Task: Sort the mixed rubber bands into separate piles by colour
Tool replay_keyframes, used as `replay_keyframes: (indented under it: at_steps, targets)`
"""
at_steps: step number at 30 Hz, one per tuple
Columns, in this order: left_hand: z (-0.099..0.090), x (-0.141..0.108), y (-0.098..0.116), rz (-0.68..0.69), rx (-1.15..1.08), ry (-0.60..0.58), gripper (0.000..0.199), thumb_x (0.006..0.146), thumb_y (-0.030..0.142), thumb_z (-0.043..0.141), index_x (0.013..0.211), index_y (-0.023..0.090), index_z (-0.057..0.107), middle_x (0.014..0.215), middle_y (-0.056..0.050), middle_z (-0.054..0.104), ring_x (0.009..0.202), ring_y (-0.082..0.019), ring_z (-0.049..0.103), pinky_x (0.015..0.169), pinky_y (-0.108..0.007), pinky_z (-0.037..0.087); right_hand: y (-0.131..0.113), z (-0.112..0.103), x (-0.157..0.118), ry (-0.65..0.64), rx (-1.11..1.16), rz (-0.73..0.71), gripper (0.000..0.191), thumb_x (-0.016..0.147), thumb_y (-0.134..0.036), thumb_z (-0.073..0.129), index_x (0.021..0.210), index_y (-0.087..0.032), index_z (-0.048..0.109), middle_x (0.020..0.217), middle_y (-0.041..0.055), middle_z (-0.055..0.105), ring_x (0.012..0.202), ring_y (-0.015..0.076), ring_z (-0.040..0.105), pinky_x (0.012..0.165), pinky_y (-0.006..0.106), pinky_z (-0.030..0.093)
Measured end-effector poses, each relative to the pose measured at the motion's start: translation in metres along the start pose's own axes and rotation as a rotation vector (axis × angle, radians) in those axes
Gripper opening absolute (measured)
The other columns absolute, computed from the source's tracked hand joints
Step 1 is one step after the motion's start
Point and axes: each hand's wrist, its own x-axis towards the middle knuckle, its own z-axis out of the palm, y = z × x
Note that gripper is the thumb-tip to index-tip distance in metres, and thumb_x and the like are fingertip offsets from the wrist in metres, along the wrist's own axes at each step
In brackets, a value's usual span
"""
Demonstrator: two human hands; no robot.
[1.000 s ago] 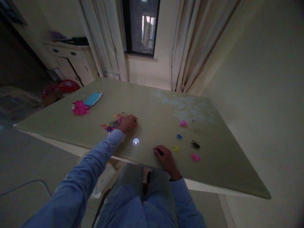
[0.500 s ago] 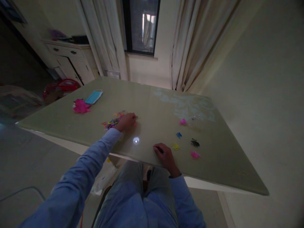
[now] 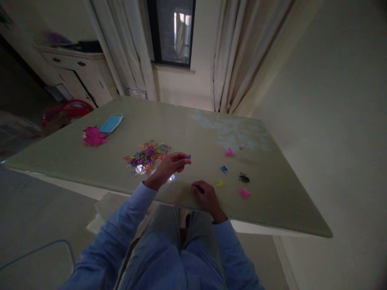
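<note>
Left grip (image 3: 171,164) pinches a slim blue rubbery-looking piece (image 3: 189,156), apparently the carrying step; moving it past the curled right grip (image 3: 207,196), contents unclear, calls for steadiness.

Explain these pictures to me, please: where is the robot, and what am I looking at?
There is no robot here, only a person's two bare hands. The view comes from a camera worn on the head, looking forward and down.

On the table lies a many-coloured heap of pieces too small to make out. To its left are a blue mask and a crumpled pink thing. To the right are little piles: blue, yellow, black and two pink.

The left hand pinches a tiny blue piece. The right hand rests loosely curled near the table's edge; whether it holds anything, I cannot tell.
</note>
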Motion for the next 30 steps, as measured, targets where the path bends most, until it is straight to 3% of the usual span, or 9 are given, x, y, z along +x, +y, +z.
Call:
replay_keyframes:
  at_steps: [5,8,12,18,24,30]
  targets:
    - [0.044,-0.023,0.012,-0.077,-0.373,-0.163,0.031,0.068,0.034,0.082,0.088,0.014,0.069,0.080,-0.003,0.069,0.047,-0.001,0.043,0.046,-0.018,0.035,0.002,0.002,0.002,-0.003,-0.020,-0.020,0.017,0.090,-0.026,0.054,0.089,-0.019,0.070,0.086,0.0063,0.072,0.078,0.0171,0.063,0.074,0.028,0.048]
    - [0.059,-0.026,0.013,-0.106,-0.410,-0.222,0.029,0.071,0.034,0.080,0.090,0.014,0.070,0.083,-0.004,0.069,0.047,-0.001,0.043,0.046,-0.018,0.035,0.004,0.003,0.003,0.008,-0.035,-0.028,0.015,0.088,-0.023,0.055,0.087,-0.019,0.069,0.085,0.0061,0.071,0.078,0.0178,0.063,0.074,0.029,0.048]
    - [0.069,-0.015,0.005,-0.110,-0.357,-0.208,0.029,0.072,0.036,0.079,0.090,0.015,0.070,0.082,-0.002,0.068,0.048,-0.001,0.045,0.046,-0.017,0.033,0.003,0.003,0.002,0.015,-0.013,-0.003,0.013,0.087,-0.022,0.056,0.087,-0.019,0.069,0.082,0.0049,0.071,0.074,0.0171,0.063,0.071,0.028,0.048]
    - [0.087,0.031,-0.025,0.038,0.120,-0.151,0.029,0.072,0.037,0.074,0.087,0.013,0.072,0.076,-0.004,0.070,0.051,-0.005,0.049,0.047,-0.018,0.037,0.004,0.003,0.001,-0.007,0.003,0.017,0.014,0.088,-0.021,0.057,0.091,-0.020,0.070,0.088,0.0061,0.072,0.080,0.0184,0.065,0.075,0.029,0.049]
    - [0.115,0.091,-0.062,0.134,0.649,-0.314,0.019,0.079,0.022,0.063,0.091,0.011,0.073,0.079,-0.007,0.073,0.058,-0.010,0.059,0.057,-0.021,0.048,0.010,0.008,-0.001,0.017,0.051,0.022,0.015,0.086,-0.018,0.056,0.090,-0.018,0.070,0.088,0.0068,0.072,0.080,0.0196,0.065,0.075,0.030,0.049]
    - [0.122,0.119,-0.086,0.181,0.821,-0.328,0.013,0.075,0.016,0.063,0.082,0.015,0.075,0.082,-0.006,0.075,0.075,-0.014,0.065,0.076,-0.027,0.050,0.005,0.005,-0.001,0.010,0.059,-0.002,0.015,0.085,-0.015,0.055,0.090,-0.019,0.069,0.088,0.0063,0.072,0.080,0.0196,0.065,0.074,0.029,0.049]
